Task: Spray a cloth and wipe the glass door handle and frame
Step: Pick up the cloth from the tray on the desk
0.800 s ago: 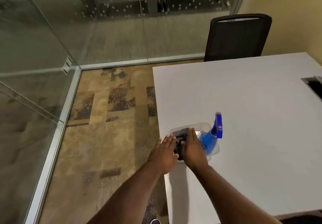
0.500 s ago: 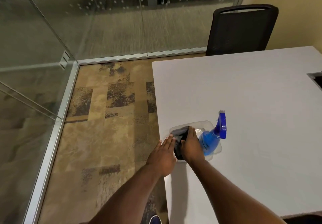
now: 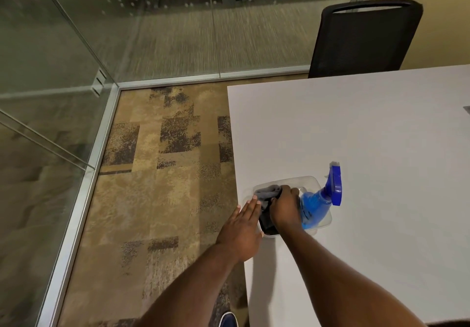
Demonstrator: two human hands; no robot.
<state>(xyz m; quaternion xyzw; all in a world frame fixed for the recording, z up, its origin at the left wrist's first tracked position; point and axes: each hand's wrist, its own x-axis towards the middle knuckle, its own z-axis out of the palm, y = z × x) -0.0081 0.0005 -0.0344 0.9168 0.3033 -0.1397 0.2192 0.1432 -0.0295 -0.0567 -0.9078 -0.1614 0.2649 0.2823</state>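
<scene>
A clear plastic tub [image 3: 312,180] stands near the left edge of the white table [image 3: 368,135]. In it lie a grey cloth [image 3: 267,191] and a blue spray bottle [image 3: 321,199] whose nozzle points to the far right. My right hand [image 3: 286,207] reaches into the tub with its fingers curled around the cloth. Flat against the tub's left side rests my left hand [image 3: 245,227], fingers straight. The glass wall with its metal frame [image 3: 84,181] runs along the left; no door handle is clearly visible.
A black mesh chair [image 3: 366,39] stands at the table's far edge. Patterned carpet [image 3: 162,174] lies between the table and the glass walls. A metal floor rail [image 3: 216,76] runs under the far glass wall. My shoe tip [image 3: 227,320] shows at the bottom.
My right hand has gone from lying flat on the cloth to curling its fingers around it. The left hand has stayed against the tub's side. The view shifted slightly.
</scene>
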